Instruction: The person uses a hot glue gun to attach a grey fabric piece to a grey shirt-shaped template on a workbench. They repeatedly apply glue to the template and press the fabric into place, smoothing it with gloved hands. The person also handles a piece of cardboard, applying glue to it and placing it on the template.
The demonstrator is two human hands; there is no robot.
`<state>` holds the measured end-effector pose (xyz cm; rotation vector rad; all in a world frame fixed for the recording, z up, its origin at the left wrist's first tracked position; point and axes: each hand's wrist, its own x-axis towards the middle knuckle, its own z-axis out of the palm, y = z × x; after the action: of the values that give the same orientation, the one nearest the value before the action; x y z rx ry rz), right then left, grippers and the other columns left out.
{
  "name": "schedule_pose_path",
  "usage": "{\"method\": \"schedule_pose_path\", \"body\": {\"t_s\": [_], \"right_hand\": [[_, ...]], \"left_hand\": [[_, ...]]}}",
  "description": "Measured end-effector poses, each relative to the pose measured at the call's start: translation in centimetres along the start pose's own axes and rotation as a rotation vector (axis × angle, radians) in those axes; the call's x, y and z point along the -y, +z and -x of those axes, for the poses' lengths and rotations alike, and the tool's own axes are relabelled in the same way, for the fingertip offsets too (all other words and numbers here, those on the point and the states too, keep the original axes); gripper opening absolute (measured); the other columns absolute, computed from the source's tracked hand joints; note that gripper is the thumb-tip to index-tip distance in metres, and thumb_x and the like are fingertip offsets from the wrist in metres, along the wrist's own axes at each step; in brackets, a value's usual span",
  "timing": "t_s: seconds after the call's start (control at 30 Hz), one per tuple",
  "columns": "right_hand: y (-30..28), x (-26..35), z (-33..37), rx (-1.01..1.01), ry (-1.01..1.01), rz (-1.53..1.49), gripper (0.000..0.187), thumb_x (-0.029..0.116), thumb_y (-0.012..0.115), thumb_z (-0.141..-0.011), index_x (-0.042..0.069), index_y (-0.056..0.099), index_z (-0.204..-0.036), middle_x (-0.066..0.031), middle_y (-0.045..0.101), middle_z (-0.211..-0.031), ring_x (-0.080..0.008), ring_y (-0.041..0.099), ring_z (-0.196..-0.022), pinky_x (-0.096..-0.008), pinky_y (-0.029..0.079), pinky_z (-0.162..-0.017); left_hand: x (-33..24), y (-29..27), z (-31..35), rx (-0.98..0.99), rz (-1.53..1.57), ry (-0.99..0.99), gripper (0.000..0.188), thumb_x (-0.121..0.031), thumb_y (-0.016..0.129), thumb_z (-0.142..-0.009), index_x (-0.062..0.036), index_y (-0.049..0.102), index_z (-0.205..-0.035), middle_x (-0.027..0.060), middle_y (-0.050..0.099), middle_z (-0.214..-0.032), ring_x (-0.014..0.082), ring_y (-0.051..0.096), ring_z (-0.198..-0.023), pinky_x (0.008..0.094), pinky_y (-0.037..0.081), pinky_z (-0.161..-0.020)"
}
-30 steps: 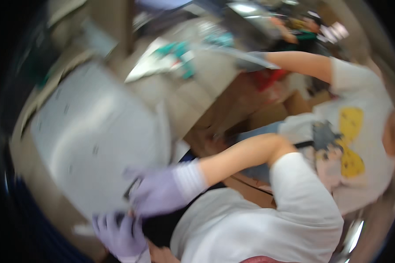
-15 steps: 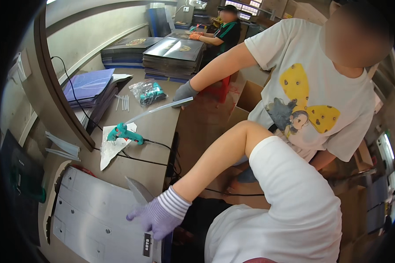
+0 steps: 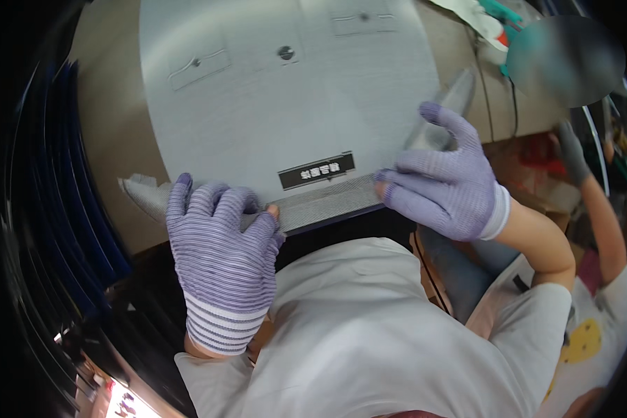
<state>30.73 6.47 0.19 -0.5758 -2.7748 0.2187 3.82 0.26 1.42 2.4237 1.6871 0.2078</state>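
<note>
A large pale grey panel with round metal studs and a small black label lies on the table in front of me. Along its near edge runs a grey mesh strip, whose two ends stick out past the panel's sides. My left hand, in a purple-and-white striped glove, bends its fingers over the strip's left part, thumb tip on the mesh. At the right part, my right hand, gloved in purple, pinches the strip between thumb and forefinger, with its little finger raised.
A teal glue gun lies at the table's far right, its black cord trailing down. Several dark blue sheets stand at the left. Beyond my right arm is a co-worker's arm with a grey glove.
My view has swung down onto the panel. My left hand has come into view on the mesh strip, and my right hand has moved from the panel's corner onto the strip.
</note>
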Motion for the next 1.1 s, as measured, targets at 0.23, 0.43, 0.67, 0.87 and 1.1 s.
{"method": "schedule_pose_path", "body": {"t_s": [0.23,0.43,0.67,0.87,1.1], "right_hand": [[-0.4,-1.5,-0.9,0.049,-0.086,-0.059,0.011,0.016,0.069,-0.08,0.019,0.067,-0.09,0.0049,0.07,-0.082,-0.0146,0.066,-0.085,-0.0616,0.039,-0.103],[-4.5,-3.8,0.1,0.223,-0.048,0.041,0.034,0.012,0.065,-0.072,0.013,0.067,-0.106,-0.0016,0.068,-0.103,-0.0262,0.061,-0.105,-0.0559,0.038,-0.106],[-5.0,-3.7,-2.2,0.241,-0.102,0.22,0.029,0.008,0.068,-0.068,0.014,0.067,-0.097,-0.0042,0.064,-0.109,-0.0285,0.054,-0.115,-0.0479,0.041,-0.102],[-2.1,-0.9,-3.6,0.081,0.215,0.215,0.027,0.002,0.062,-0.075,0.011,0.068,-0.1,-0.0106,0.062,-0.107,-0.031,0.058,-0.099,-0.042,0.049,-0.087],[1.7,1.6,-2.8,-0.43,0.611,-0.113,0.046,0.011,0.069,-0.082,0.007,0.056,-0.127,-0.0151,0.061,-0.104,-0.0283,0.065,-0.085,-0.0366,0.054,-0.077]], "left_hand": [[-0.2,-1.2,-0.3,0.058,0.033,-0.04,0.015,-0.013,0.08,-0.059,-0.0123,0.073,-0.072,0.003,0.063,-0.084,0.0259,0.059,-0.094,0.0582,0.035,-0.108],[3.2,-2.6,2.0,-0.002,0.136,0.061,0.035,-0.003,0.073,-0.061,-0.0131,0.072,-0.094,0.0059,0.065,-0.098,0.0289,0.057,-0.113,0.0548,0.021,-0.116],[4.5,-3.1,1.7,-0.204,-0.05,0.078,0.026,0.002,0.07,-0.063,-0.0131,0.075,-0.084,0.008,0.062,-0.096,0.0313,0.055,-0.1,0.0436,0.041,-0.096],[3.9,-1.4,-0.6,-0.248,0.063,0.114,0.02,0.005,0.067,-0.068,-0.0077,0.073,-0.082,0.0092,0.059,-0.089,0.0292,0.057,-0.092,0.0392,0.049,-0.086],[1.3,1.9,-0.1,-0.503,0.348,-0.237,0.04,0.0,0.07,-0.077,0.0023,0.062,-0.117,0.0152,0.059,-0.106,0.0272,0.062,-0.093,0.0357,0.053,-0.085]]}}
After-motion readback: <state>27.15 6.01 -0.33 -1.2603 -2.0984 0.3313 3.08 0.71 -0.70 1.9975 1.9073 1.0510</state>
